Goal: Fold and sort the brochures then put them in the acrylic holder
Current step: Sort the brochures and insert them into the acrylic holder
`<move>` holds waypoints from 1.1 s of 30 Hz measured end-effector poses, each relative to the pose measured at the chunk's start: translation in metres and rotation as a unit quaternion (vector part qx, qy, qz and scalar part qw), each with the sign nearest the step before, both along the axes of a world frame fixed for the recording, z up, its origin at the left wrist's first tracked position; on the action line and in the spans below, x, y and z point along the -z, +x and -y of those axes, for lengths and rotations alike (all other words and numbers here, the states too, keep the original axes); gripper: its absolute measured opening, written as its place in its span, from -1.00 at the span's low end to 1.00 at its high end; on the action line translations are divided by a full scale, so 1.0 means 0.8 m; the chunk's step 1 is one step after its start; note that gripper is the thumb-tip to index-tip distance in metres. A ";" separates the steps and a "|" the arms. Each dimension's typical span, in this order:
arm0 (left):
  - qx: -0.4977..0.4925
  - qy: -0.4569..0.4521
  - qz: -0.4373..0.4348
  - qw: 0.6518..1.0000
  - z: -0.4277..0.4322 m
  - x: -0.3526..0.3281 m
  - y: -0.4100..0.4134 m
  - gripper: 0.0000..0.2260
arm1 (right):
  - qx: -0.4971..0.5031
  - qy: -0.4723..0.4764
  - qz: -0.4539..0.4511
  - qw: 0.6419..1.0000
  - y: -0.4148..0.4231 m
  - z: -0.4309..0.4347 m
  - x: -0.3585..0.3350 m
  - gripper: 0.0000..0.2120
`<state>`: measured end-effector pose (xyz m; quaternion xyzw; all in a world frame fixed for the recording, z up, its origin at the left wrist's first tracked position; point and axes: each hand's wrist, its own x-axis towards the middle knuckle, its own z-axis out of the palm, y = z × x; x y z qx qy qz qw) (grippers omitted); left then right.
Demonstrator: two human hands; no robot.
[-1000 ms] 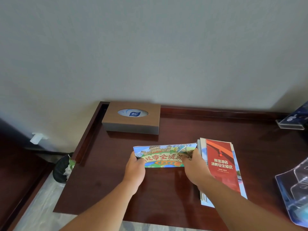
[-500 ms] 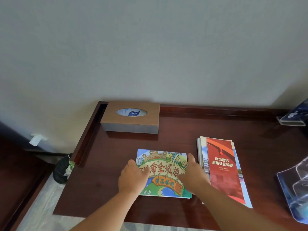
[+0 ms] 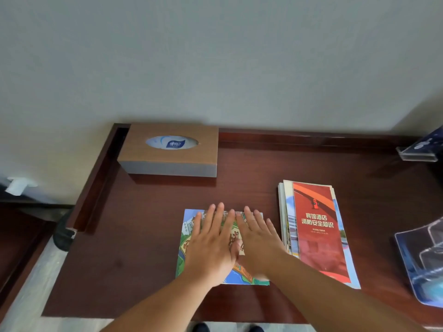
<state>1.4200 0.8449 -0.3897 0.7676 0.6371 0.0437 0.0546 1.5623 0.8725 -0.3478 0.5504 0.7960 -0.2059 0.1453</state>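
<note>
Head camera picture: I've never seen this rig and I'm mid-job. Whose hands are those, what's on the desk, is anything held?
No machine here: a person wears one wide-angle camera on the head, looking down, so the arms enter from below. The left hand and right hand lie flat, side by side, pressing a cartoon brochure onto the wooden table. Nothing is gripped. Right of it lies a stack of brochures, a red one on top. A tissue box sits by the wall; a clear acrylic holder shows at the right edge.
</note>
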 end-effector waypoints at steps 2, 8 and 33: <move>0.002 -0.009 0.002 1.000 -0.002 0.002 0.005 -0.45 | 0.034 0.019 -0.029 0.999 -0.002 0.011 0.012 -0.34; 0.008 -0.041 0.005 0.999 0.002 0.000 -0.017 -0.44 | 0.021 0.136 -0.027 0.990 0.001 0.037 0.025 -0.36; 0.083 -0.049 -0.034 0.995 0.036 -0.004 -0.032 -0.36 | 0.030 0.101 0.006 0.994 0.004 0.042 0.044 -0.28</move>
